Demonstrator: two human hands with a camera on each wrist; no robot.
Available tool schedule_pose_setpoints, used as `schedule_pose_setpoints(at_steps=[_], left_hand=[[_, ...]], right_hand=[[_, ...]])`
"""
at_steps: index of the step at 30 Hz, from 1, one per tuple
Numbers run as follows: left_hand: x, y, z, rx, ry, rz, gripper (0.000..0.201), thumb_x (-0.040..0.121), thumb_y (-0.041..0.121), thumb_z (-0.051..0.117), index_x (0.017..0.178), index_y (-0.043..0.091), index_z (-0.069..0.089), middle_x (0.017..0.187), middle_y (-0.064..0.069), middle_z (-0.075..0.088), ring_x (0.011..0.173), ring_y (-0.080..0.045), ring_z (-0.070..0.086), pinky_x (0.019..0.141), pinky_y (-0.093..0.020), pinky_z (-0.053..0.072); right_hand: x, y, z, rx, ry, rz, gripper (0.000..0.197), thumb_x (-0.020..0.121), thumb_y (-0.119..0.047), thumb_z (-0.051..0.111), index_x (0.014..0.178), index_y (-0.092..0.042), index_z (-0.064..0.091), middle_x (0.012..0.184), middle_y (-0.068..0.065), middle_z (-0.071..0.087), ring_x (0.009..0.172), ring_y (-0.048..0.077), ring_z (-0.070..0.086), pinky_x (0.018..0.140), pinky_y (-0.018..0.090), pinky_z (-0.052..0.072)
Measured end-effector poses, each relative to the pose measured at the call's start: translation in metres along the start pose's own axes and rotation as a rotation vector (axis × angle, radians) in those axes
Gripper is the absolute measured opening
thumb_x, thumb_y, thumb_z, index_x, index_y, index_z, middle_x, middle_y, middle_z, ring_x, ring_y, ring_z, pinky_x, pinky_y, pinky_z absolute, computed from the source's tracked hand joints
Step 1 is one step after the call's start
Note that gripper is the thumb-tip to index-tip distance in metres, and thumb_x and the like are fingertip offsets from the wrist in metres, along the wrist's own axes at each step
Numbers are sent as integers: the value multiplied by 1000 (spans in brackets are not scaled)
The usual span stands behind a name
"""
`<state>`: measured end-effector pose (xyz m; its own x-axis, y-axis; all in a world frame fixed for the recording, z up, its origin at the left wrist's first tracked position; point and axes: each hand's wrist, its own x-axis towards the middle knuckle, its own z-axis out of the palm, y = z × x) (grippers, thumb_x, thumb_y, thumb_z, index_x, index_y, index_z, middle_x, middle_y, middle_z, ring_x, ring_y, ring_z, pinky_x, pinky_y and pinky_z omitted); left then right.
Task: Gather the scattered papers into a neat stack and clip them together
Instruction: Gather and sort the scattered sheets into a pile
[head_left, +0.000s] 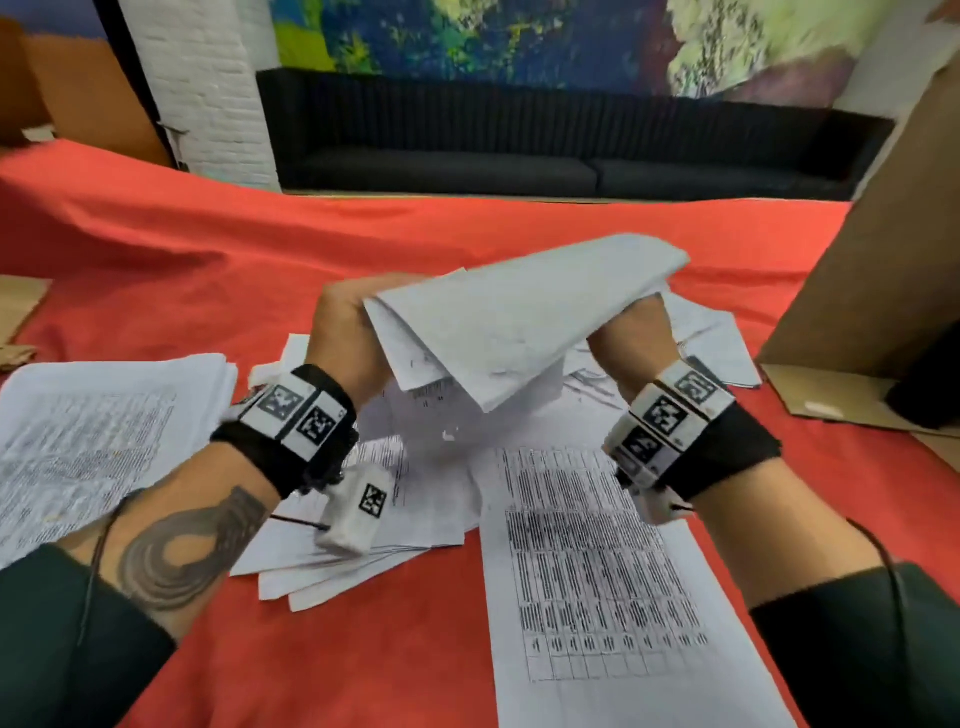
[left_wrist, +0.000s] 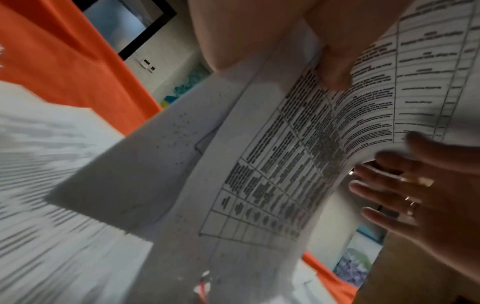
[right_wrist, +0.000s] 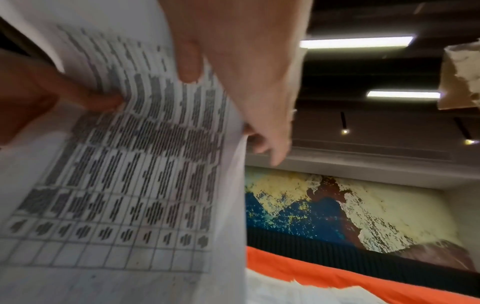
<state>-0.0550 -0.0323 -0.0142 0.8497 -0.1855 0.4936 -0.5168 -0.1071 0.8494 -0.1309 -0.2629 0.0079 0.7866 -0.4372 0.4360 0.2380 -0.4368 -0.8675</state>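
Both hands hold a bundle of white printed papers (head_left: 519, 322) raised above the red-covered table (head_left: 467, 234). My left hand (head_left: 353, 322) grips its left edge, with the thumb (left_wrist: 335, 61) pressed on the printed side. My right hand (head_left: 631, 332) pinches the right edge, thumb (right_wrist: 189, 61) in front and fingers (right_wrist: 270, 127) behind. More papers lie scattered below: a thick pile (head_left: 88, 441) at the left, a fanned pile (head_left: 415, 509) under my left wrist, a single sheet with a table (head_left: 597, 571) near me, and some sheets (head_left: 717, 338) behind the right hand.
An open cardboard box (head_left: 857, 312) stands at the table's right edge, close to my right hand. A black sofa (head_left: 519, 156) and a painted wall lie beyond the table. Bare red cloth stretches behind the papers and at the front centre.
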Motion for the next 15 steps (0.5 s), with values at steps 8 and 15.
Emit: schedule_pose_setpoints(at_steps=[8, 15], left_hand=[[27, 68, -14, 13, 199, 240, 34, 89, 34, 80, 98, 2, 77, 65, 11, 72, 62, 19, 60, 61, -9, 47], [-1, 14, 2, 84, 113, -30, 14, 87, 44, 79, 86, 32, 72, 75, 22, 73, 68, 10, 67, 68, -18, 57]], right_hand=[[23, -57, -3, 281, 98, -197, 45, 80, -8, 81, 115, 8, 59, 108, 15, 74, 97, 27, 74, 91, 51, 59], [-16, -24, 38, 207, 57, -119, 42, 88, 12, 61, 115, -14, 42, 108, 11, 67, 88, 9, 69, 76, 22, 56]])
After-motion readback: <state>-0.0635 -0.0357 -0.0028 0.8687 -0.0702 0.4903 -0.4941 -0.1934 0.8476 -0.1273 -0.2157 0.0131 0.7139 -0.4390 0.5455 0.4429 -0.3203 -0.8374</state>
